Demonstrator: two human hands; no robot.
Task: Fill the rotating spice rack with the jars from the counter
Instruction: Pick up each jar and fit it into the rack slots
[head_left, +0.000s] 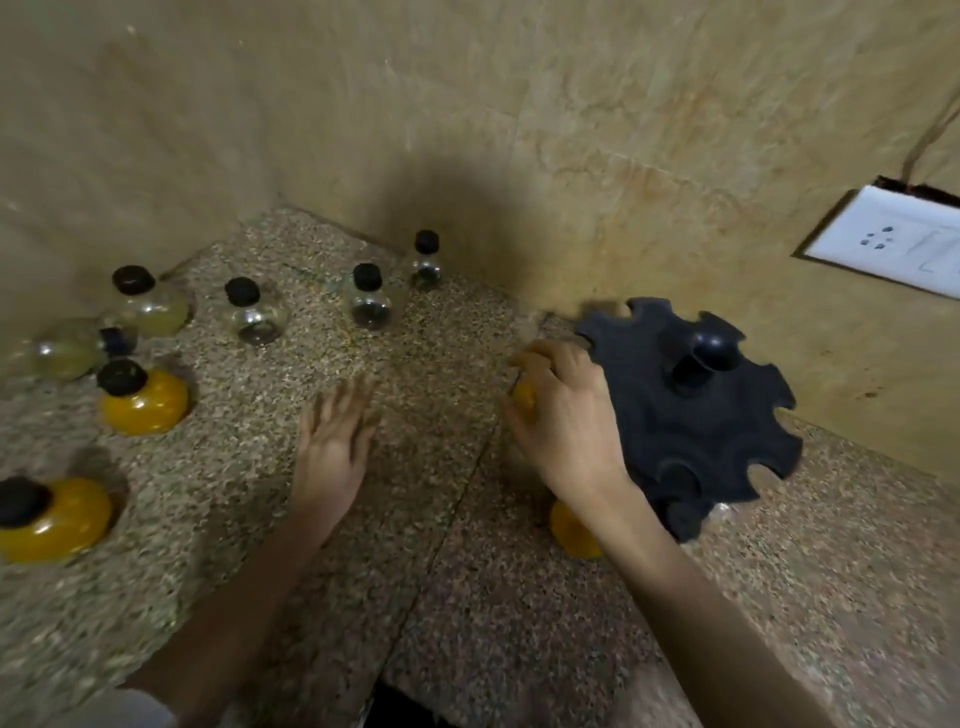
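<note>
Speckled granite counter (218, 561), two slabs meeting at a dark seam (447, 525). Beige marbled stone walls (571, 119) forming a far corner. White socket plate (893, 244) on the right wall, wire (930, 140) rising above it. Dim, warm light.

Bare worktop (426, 519) between the hands, open toward the wall. Black-capped jars (254, 312) crowding the left side and back corner. Black spice rack (691, 415) blocking the right, tight against the tiled wall (623, 156).
</note>
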